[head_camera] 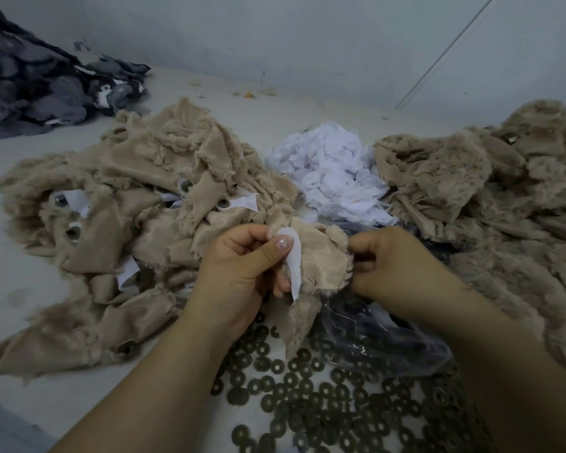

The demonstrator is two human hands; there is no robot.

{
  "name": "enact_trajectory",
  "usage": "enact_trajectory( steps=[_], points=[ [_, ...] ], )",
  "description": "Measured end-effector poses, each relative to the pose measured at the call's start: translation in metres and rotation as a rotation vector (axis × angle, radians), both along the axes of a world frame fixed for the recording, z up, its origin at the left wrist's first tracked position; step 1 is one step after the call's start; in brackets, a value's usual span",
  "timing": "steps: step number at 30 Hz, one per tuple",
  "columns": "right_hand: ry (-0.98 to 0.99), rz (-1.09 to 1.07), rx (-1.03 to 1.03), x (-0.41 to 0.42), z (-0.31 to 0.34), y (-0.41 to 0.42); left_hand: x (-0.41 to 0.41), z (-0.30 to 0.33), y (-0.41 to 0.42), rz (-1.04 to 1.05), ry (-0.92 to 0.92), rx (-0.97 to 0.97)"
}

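Both hands hold one beige plush piece over a scatter of washers.

On the pale worktop (275, 103), a big heap of beige plush cut-outs (128, 197) lies to the left and another (504, 207) to the right, with a dark grey fabric pile (36, 89) at the far left corner and a mound of white scraps (334, 178) between the beige heaps. Dark ring washers (307, 393) spread near the person, beside a clear plastic bag (383, 331). The left hand (239, 276) and right hand (396, 266) hold a small plush piece (324, 259) raised above the washers: the left thumb pinches a white strip (294, 263) against its backing, while the right fingers curl round its right edge.
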State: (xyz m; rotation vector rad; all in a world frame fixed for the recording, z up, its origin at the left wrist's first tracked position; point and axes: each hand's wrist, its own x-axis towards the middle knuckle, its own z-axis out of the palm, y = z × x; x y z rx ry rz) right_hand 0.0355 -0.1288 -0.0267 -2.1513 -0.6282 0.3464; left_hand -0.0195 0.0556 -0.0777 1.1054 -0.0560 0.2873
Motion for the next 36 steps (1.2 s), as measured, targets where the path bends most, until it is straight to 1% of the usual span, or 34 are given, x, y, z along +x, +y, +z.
enact_trajectory(
  steps=[3,5,9,13,18,20,26,30,34,36],
  points=[
    [0.167,-0.035,0.371,0.002,-0.010,0.007,-0.001,0.000,-0.001,0.010,-0.009,0.014],
    [0.258,-0.058,0.484,0.000,-0.016,0.011,-0.002,-0.001,-0.003,0.017,-0.007,0.020],
    [0.299,-0.070,0.548,-0.002,-0.024,0.014,-0.001,-0.001,-0.004,0.037,0.018,0.011],
    [0.269,-0.073,0.610,-0.004,-0.025,0.017,-0.001,-0.001,-0.007,0.039,0.010,0.063],
    [0.373,-0.109,0.672,-0.005,-0.028,0.020,-0.002,0.000,-0.009,0.070,0.037,0.076],
    [0.405,-0.111,0.667,-0.006,-0.026,0.020,-0.002,0.000,-0.010,0.089,0.043,0.089],
    [0.401,-0.133,0.653,-0.009,-0.027,0.021,-0.002,-0.001,-0.012,0.111,0.038,0.102],
    [0.455,-0.156,0.661,-0.008,-0.027,0.023,-0.003,0.000,-0.012,0.120,0.012,0.101],
    [0.415,-0.160,0.668,-0.009,-0.027,0.024,-0.004,0.000,-0.013,0.130,-0.008,0.119],
    [0.445,-0.184,0.701,-0.009,-0.027,0.026,-0.003,0.000,-0.012,0.133,-0.008,0.105]
  ],
)
